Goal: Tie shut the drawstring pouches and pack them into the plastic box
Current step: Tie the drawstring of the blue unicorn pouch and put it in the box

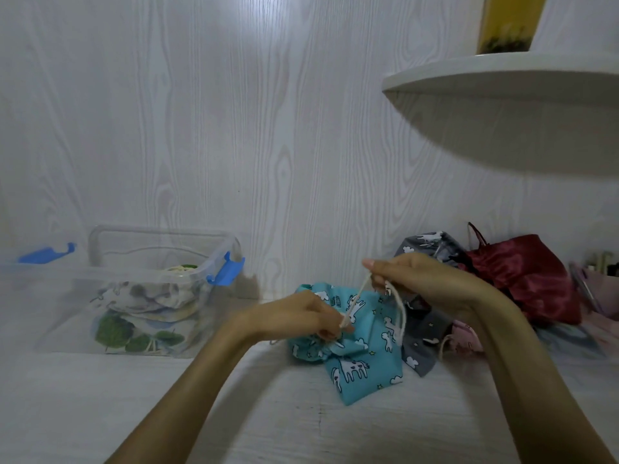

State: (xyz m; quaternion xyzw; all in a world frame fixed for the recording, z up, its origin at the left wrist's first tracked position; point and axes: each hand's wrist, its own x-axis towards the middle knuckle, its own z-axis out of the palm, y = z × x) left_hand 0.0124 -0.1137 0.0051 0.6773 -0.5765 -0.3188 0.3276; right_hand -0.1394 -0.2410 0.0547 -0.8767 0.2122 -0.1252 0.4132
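Observation:
A teal drawstring pouch (360,356) printed with white unicorns lies on the white table in front of me. My left hand (301,316) pinches its cream drawstring (358,294) near the gathered mouth. Above it, my right hand (412,279) pinches the other end of the same cord and holds it taut; a loop of cord hangs down from it. At the left stands the clear plastic box (67,296) with blue latches, holding a green leaf-print pouch (134,333) and a pale one on top.
More pouches are piled at the right: a grey one (422,349) behind the teal one, a dark red satin one (532,279) and a pink one (464,336). A white rounded shelf (502,78) juts out above them. The wall stands close behind.

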